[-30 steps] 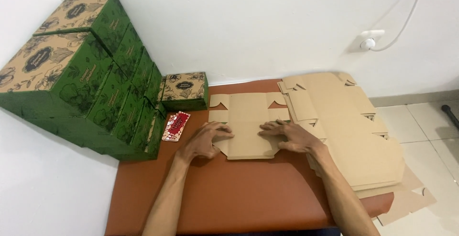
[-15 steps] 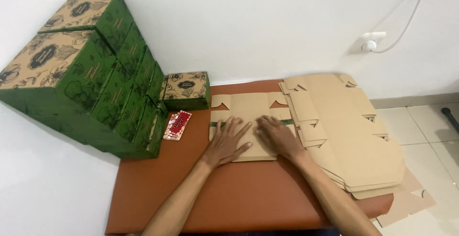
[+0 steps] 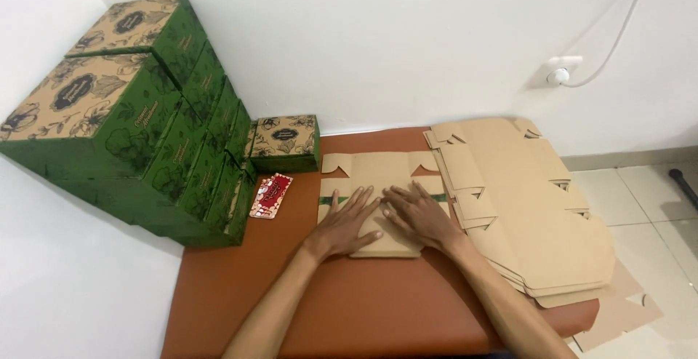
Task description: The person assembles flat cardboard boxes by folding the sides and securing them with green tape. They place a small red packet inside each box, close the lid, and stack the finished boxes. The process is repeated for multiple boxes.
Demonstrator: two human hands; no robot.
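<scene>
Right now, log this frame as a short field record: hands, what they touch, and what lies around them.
left hand: flat, palm down on the flat cardboard blank
right hand: flat on the same blank, beside the left
surface: brown table
right of blank: stack of unfolded blanks
left: piled green boxes, one small green box, red card

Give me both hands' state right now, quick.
Left hand: open, flat, palm down on the flat cardboard box blank, gripping nothing.
Right hand: open, flat on the same blank, gripping nothing.
</scene>
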